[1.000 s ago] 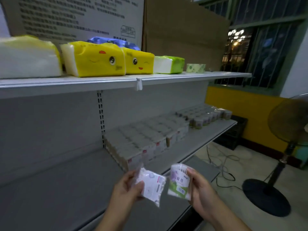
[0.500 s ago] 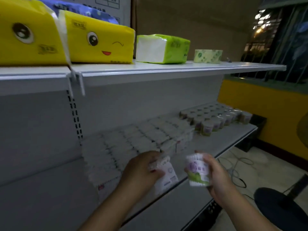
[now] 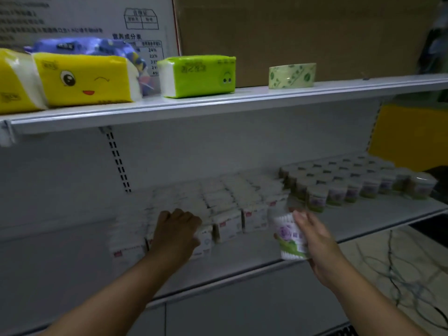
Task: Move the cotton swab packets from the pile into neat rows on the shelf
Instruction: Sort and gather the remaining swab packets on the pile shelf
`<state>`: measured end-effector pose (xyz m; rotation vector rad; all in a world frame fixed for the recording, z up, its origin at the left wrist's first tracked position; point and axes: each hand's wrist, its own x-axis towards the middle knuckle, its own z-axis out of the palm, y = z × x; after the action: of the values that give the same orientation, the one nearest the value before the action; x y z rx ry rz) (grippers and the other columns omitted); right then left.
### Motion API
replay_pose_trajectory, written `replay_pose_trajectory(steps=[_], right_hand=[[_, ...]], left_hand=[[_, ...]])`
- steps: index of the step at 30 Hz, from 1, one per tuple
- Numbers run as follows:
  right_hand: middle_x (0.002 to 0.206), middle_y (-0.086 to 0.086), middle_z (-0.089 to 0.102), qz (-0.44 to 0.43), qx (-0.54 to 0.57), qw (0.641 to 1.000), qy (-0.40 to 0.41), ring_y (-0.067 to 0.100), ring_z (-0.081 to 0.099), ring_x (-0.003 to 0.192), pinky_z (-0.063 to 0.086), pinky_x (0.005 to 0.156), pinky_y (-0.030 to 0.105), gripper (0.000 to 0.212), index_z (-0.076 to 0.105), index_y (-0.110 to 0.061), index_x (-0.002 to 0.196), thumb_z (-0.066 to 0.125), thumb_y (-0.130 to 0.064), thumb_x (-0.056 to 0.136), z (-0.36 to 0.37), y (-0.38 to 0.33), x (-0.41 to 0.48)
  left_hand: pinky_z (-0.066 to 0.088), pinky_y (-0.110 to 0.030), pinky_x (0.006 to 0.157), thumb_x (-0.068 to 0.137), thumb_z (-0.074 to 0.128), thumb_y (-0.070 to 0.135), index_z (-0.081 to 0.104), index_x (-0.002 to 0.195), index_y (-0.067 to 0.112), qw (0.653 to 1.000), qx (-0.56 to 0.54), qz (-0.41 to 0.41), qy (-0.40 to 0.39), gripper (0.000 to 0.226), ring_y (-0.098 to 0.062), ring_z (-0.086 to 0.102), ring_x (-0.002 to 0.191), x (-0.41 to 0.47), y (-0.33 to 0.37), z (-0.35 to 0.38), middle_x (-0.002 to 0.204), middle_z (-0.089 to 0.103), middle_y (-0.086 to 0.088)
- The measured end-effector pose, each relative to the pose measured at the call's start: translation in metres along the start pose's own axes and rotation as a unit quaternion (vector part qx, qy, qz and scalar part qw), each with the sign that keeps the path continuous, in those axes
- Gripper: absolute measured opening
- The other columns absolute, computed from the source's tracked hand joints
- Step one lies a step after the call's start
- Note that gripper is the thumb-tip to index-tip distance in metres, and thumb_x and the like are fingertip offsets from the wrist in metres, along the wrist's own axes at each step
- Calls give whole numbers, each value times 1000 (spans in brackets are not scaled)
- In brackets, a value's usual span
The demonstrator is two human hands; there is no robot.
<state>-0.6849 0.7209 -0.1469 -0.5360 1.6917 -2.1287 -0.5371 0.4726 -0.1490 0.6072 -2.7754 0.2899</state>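
Tissue packs point(image 3: 84, 78) are lined along the upper shelf point(image 3: 218, 110), tape roll point(image 3: 292, 75) to their right, cardboard box point(image 3: 303, 32) behind. On the lower shelf point(image 3: 363, 221), flat packet rows point(image 3: 228, 197) are set left, tub rows point(image 3: 351, 180) just beside on the right.

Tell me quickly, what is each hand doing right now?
Left hand: fingers curled round a white swab packet.
Right hand: holding a purple-and-green swab packet.

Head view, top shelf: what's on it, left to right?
In order: cropped yellow tissue pack → winking yellow tissue pack → green tissue pack → tape roll.
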Motion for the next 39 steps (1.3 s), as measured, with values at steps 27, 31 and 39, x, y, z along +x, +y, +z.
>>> replay_pose_trajectory(steps=[27, 31, 39], right_hand=[[81, -10, 72, 57, -65, 972, -220, -1, 67, 68, 50, 53, 14, 44, 64, -22, 94, 74, -25, 52, -39, 22, 94], [81, -13, 73, 67, -66, 954, -285, 0, 67, 71, 51, 57, 13, 50, 63, -23, 95, 76, -29, 46, -29, 26, 102], [91, -25, 70, 39, -87, 946, -309, -6, 66, 82, 49, 64, 10, 45, 62, -36, 96, 85, -11, 66, -67, 20, 112]], left_hand=[[26, -28, 85, 39, 94, 39, 72, 104, 20, 1000, 10, -16, 3, 71, -12, 47, 103, -5, 9, -16, 101, 69, 2], [7, -28, 110, 71, 74, 54, 41, 140, 31, 995, 27, -71, -57, 80, -14, 27, 139, -6, 20, -32, 147, 38, 8], [29, -9, 95, 67, 81, 45, 55, 125, 37, 978, -187, -80, 40, 64, 0, 45, 114, 37, 153, -54, 121, 49, 24]])
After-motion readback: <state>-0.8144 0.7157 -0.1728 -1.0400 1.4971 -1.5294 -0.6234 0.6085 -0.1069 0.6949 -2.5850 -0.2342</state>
